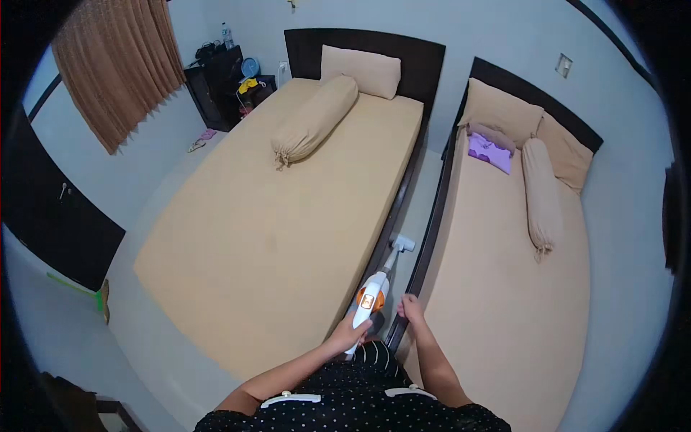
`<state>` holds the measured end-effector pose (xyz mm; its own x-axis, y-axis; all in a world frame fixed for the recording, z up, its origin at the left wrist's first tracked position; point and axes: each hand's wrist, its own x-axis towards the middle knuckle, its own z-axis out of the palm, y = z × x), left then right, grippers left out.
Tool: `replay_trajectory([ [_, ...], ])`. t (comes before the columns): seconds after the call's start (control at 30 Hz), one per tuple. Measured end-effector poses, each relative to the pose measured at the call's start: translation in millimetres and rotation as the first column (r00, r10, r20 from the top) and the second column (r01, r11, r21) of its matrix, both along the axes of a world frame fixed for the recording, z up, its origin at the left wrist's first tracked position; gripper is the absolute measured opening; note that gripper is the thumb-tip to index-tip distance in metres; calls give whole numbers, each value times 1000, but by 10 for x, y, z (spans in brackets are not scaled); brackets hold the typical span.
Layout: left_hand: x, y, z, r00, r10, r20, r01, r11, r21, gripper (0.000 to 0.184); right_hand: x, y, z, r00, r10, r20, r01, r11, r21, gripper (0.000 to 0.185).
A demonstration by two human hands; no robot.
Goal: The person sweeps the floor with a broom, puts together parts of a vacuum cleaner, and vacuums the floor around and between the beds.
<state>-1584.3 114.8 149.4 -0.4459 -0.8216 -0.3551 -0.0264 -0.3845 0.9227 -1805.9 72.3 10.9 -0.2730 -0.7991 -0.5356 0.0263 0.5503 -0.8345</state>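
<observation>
A white and orange handheld stick vacuum cleaner [371, 294] slants down into the narrow gap between two beds. My left hand [350, 334] is wrapped round its handle. The pale floor head [404, 243] is at the far end of its tube, low between the bed frames. My right hand [411, 308] has its fingers curled in, beside the dark frame edge of the right bed; nothing shows in it. Whether it touches the frame I cannot tell.
The wide bed [273, 237] on the left carries a bolster [317, 119] and a pillow [360, 70]. On the right bed [497, 288] lie pillows, another bolster [541, 194] and purple cloth [489, 153]. A dark cabinet [214, 86] and slippers [202, 140] are at the back left.
</observation>
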Motion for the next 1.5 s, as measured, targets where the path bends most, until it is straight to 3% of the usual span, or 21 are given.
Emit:
replay_trajectory([
  [0.07,-137,-277,103,1000,9,-15,-8,999,40,25,-539,-65,-852,953,198,-230,-185,980,74,33],
  [0.13,-267,-498,169,999,30,21,-31,997,77,27,-929,33,-1166,620,570,-539,-504,816,282,39],
  [0.23,-501,-773,309,995,4,96,-10,998,61,34,-1255,189,-1054,715,550,-432,-433,833,345,39],
  [0.3,-655,-898,165,998,11,64,-13,999,32,34,-1470,141,-1000,473,714,-516,-469,700,539,36],
  [0.43,-835,-1007,210,999,15,39,-17,999,49,32,-1633,-178,-1173,567,594,-571,-320,798,511,32],
  [0.5,-873,-1029,183,999,22,24,-23,999,49,30,-1507,-494,-1059,662,418,-622,-318,908,272,29],
  [0.6,-856,-1181,159,997,64,37,-66,997,48,28,-1125,-776,-848,589,378,-714,-396,906,152,28],
  [0.67,-835,-1280,200,997,73,7,-73,997,32,29,-835,-861,-408,913,353,-207,-286,913,292,30],
  [0.8,-858,-1411,215,995,94,43,-93,995,-21,35,-684,-1068,-560,901,374,-220,-321,916,242,31],
  [0.97,-968,-1716,228,997,36,66,-35,999,-13,39,-721,-1566,-198,855,440,-276,-406,897,175,40],
  [1.0,-1010,-1805,250,998,24,66,-23,1000,-8,39,-711,-1658,-171,898,368,-241,-333,926,176,42],
  [1.1,-1179,-2123,188,995,-45,89,42,999,28,39,-810,-2000,-53,892,394,-223,-335,906,259,38],
  [1.13,-1246,-2258,226,995,-54,89,51,998,37,41,-889,-2142,-277,829,453,-327,-415,891,183,42],
  [1.2,-1361,-2505,282,993,-36,108,33,999,36,42,-1009,-2429,-540,792,524,-314,-474,852,225,45],
  [1.23,-1425,-2636,318,992,-13,124,9,999,31,43,-1072,-2590,-578,696,601,-392,-577,794,193,46],
  [1.33,-1670,-3052,314,982,7,188,-13,1000,26,46,-1259,-3061,-214,728,567,-386,-487,823,290,49],
  [1.5,-2115,-3479,299,992,41,120,-47,998,48,44,-1825,-3548,-284,728,578,-369,-505,816,281,47],
])
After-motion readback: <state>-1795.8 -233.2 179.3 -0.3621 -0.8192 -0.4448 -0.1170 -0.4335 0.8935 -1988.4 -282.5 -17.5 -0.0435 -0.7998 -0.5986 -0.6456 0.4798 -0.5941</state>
